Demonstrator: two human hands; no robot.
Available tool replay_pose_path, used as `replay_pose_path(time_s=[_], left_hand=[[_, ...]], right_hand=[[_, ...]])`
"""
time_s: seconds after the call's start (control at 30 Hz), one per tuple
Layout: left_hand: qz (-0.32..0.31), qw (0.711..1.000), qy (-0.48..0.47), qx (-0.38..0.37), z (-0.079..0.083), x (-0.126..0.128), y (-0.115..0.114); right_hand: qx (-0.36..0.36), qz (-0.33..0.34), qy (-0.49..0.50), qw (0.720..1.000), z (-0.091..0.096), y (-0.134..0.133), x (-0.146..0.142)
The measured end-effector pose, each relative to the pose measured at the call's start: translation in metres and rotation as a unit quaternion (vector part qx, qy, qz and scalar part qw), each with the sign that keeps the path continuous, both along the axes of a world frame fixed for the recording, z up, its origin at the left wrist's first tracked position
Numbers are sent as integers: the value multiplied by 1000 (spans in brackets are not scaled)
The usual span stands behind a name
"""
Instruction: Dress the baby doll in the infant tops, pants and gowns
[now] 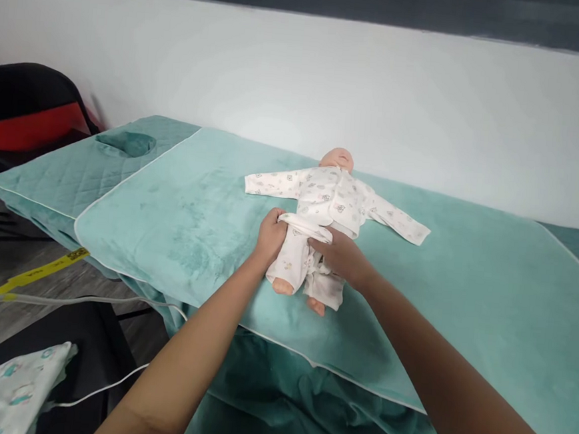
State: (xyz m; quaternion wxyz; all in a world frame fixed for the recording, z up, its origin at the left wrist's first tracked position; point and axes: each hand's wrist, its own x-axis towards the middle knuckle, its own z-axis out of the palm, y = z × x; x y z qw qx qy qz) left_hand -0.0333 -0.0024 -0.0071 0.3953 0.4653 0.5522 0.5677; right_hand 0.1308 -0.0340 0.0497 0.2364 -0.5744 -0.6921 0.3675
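A baby doll [338, 158] lies on its back on the green bed, head toward the wall and feet toward me. It wears a white printed long-sleeved top [327, 194], both sleeves spread outward. White printed baby pants [292, 254] cover its legs, and the feet stick out at the cuffs. My left hand [271, 234] is closed on one side of the pants' waistband. At the other side, my right hand [339, 253] grips the waistband too, its fingertips partly hidden in the cloth. The waistband is stretched between my hands, below the top's hem.
The green bed cover [186, 189] reaches to the white wall, with a face hole [125, 142] at its left end. A black chair [27, 109] stands at left. Nearer, printed cloth [10, 389] and a white cable [100, 386] lie over a black seat [84, 341].
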Motion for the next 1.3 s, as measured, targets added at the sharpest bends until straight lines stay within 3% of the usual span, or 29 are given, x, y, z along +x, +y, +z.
replay_pose_path(time_s=[0.17,0.37,0.53,0.63,0.73,0.87,0.97,1.07,1.13,1.23,1.3], left_hand=[[5,1000,-5,14,-4,0,-7],[-60,974,-212,62,-8,-11,-12],[-52,966,-250,40,-7,-15,-6],[-83,975,-202,33,0,-16,-2],[-147,983,-107,11,12,-18,1],[-191,981,9,-6,29,-19,8],[-198,974,108,18,37,-12,14],[-186,954,235,34,42,5,19],[-159,930,330,20,45,19,19],[-107,896,430,33,48,39,16],[-85,887,451,60,48,46,14]], right_hand=[[14,-21,-2,1000,-4,0,-1],[77,-52,21,995,7,-2,7],[84,-117,106,984,17,-2,22],[170,-130,31,976,11,4,27],[262,-69,-135,953,3,15,27],[270,-63,-310,910,-1,29,19],[267,-57,-336,901,-1,36,13],[240,-92,-226,939,3,41,15],[187,-159,-50,968,7,43,24],[127,-231,189,946,10,40,50],[122,-268,267,918,5,34,74]])
